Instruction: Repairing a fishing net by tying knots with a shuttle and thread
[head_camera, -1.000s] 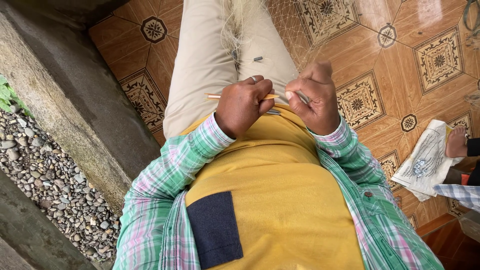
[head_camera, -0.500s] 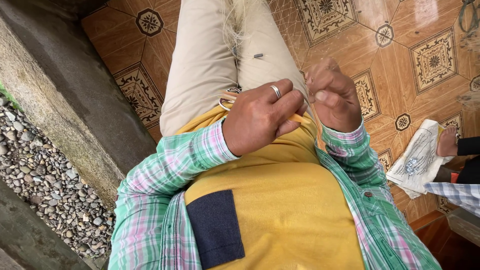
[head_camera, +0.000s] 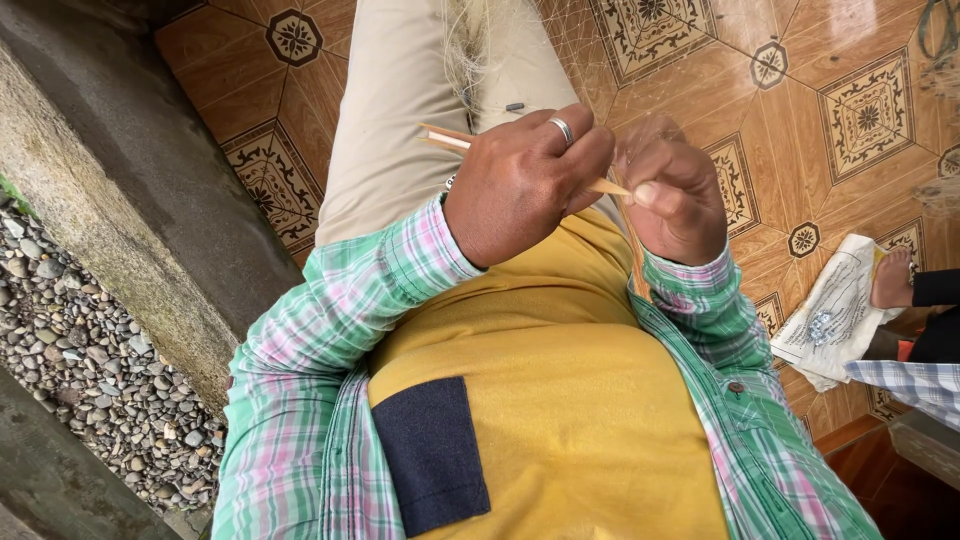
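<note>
My left hand (head_camera: 520, 185), with a ring on one finger, is closed around a thin wooden stick (head_camera: 445, 138) that pokes out on both sides of the fist. My right hand (head_camera: 675, 195) is right beside it, fingers curled, pinching fine pale netting thread (head_camera: 628, 215) near the stick's right tip. Both hands hover over my lap, above beige trousers (head_camera: 400, 130) and a yellow shirt (head_camera: 560, 400). A very fine, almost clear net (head_camera: 470, 50) drapes over my legs and the floor beyond.
A concrete ledge (head_camera: 110, 200) runs along the left, with gravel (head_camera: 90, 370) below it. Patterned brown floor tiles (head_camera: 850, 120) lie on the right. Another person's bare foot (head_camera: 892, 280) rests by a crumpled pale bag (head_camera: 830, 320) at the right edge.
My left hand has rolled over so its back and ring face up, and it has slid rightward along the stick toward my right hand. The right hand has curled tighter.
</note>
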